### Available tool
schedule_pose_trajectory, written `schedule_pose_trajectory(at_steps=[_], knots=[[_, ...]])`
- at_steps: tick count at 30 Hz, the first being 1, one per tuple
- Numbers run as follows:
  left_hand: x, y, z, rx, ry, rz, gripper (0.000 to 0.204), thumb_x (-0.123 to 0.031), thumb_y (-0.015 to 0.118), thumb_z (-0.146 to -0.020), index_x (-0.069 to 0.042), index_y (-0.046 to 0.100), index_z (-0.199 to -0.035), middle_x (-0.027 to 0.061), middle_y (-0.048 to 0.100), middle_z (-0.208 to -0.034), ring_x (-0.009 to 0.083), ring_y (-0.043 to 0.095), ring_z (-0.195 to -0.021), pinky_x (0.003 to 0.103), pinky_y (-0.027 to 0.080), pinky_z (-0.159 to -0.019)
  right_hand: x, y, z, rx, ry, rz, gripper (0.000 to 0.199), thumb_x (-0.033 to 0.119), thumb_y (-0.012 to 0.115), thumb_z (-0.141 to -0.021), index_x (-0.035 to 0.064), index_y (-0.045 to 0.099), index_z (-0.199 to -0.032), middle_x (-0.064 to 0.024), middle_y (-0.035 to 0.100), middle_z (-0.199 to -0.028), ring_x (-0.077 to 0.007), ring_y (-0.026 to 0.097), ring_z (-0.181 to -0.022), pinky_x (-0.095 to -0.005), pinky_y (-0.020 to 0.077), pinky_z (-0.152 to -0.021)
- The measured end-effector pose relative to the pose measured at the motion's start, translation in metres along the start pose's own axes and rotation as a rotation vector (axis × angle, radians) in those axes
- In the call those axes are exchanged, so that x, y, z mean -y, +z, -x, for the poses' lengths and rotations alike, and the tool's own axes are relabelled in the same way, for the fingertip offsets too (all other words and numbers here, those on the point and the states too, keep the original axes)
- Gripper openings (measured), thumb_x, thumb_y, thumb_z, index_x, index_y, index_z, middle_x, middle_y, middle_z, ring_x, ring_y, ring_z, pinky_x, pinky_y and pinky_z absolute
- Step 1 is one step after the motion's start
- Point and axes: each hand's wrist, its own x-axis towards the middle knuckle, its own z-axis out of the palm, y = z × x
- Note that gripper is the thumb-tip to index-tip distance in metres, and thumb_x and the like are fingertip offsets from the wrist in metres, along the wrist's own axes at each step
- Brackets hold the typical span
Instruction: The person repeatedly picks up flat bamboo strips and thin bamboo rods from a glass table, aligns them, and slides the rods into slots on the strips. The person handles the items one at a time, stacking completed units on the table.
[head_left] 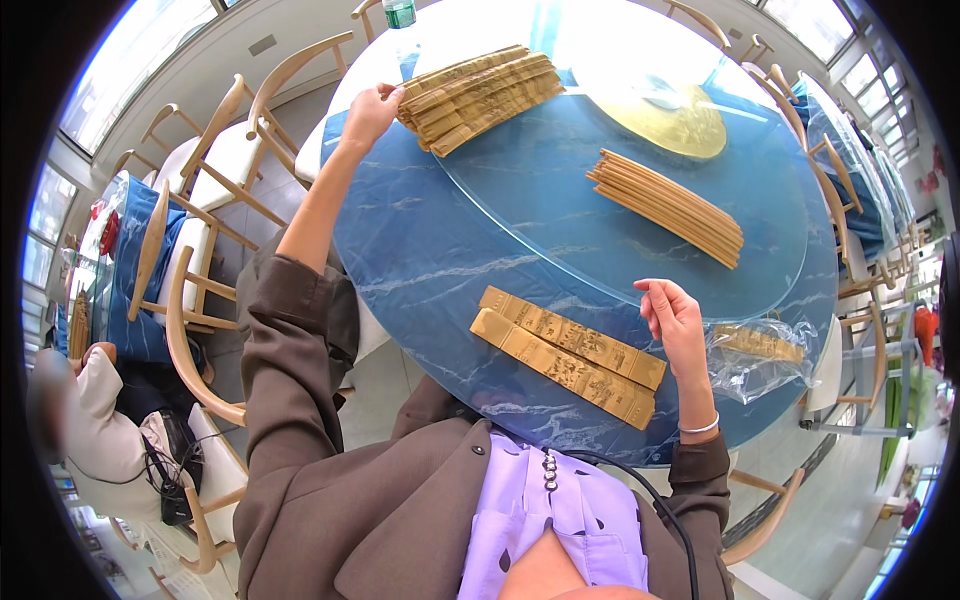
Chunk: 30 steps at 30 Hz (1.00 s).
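Observation:
My left hand (372, 116) is at the far left of the round table, its fingers closed on the left end of a stack of crinkled gold paper sleeves (485, 95). Above the near right of the table hangs my right hand (672, 318), its fingers curled together with nothing visible in them. Just left of it, two flat, printed gold paper sleeves (565, 355) lie side by side near the front edge. A bundle of wooden chopsticks (668, 208) rests on the glass turntable (520, 215), beyond my right hand and apart from it.
Clear plastic wrap (760, 355) with a gold piece inside lies right of my right hand. A round yellow plate-like piece (670, 125) is at the far side, and a green-labelled bottle (399, 14) stands at the back. Wooden chairs (200, 300) surround the table; another person (110, 440) sits at left.

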Motion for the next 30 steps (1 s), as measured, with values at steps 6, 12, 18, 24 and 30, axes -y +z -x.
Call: schedule_pose_trajectory(at_steps=[6,12,18,24,30], knots=[[-0.034,0.009,0.010,-0.102,-0.003,-0.363,0.074,-0.032,0.052,-0.098,0.033,0.032,-0.127,0.0321,0.069,-0.104,0.0422,0.068,-0.100,0.042,0.053,-0.089,0.001,-0.002,0.001,-0.006,0.014,0.009,0.027,0.026,0.057,-0.104,0.0018,0.070,-0.106,0.0053,0.057,-0.073,0.0011,0.043,-0.057,-0.0155,0.0323,-0.048],[0.026,0.023,-0.056,0.147,0.033,-0.710,0.083,-0.032,0.046,-0.099,0.035,0.013,-0.134,0.0316,0.068,-0.109,0.0404,0.068,-0.102,0.041,0.054,-0.090,0.003,0.004,-0.003,0.022,0.004,0.036,0.023,0.022,0.059,-0.103,0.0021,0.070,-0.106,0.0050,0.057,-0.072,0.0009,0.043,-0.056,-0.0155,0.0324,-0.048],[-0.046,0.032,-0.024,0.053,-0.139,-0.592,0.088,-0.040,0.046,-0.100,0.030,0.011,-0.140,0.0286,0.068,-0.113,0.0365,0.068,-0.107,0.040,0.054,-0.091,0.003,-0.001,0.002,-0.009,0.019,0.057,0.021,0.020,0.059,-0.102,0.0023,0.070,-0.106,0.0046,0.058,-0.072,0.0002,0.044,-0.056,-0.0159,0.0335,-0.048],[-0.036,0.024,-0.011,0.004,-0.095,-0.584,0.105,-0.062,0.043,-0.097,0.031,0.017,-0.137,0.0333,0.067,-0.110,0.0418,0.066,-0.107,0.043,0.052,-0.093,0.004,0.001,-0.001,-0.008,0.017,0.080,0.021,0.018,0.059,-0.102,0.0023,0.071,-0.106,0.0045,0.058,-0.072,-0.0006,0.046,-0.058,-0.0167,0.0343,-0.050],[-0.057,0.019,0.035,-0.120,-0.014,-0.546,0.092,-0.059,0.044,-0.100,0.025,0.032,-0.135,0.0280,0.071,-0.097,0.0390,0.071,-0.093,0.043,0.056,-0.079,0.007,-0.015,-0.017,-0.209,-0.320,0.446,0.015,0.014,0.065,-0.096,0.0025,0.072,-0.103,-0.0012,0.064,-0.078,-0.0101,0.056,-0.066,-0.0247,0.0463,-0.061]])
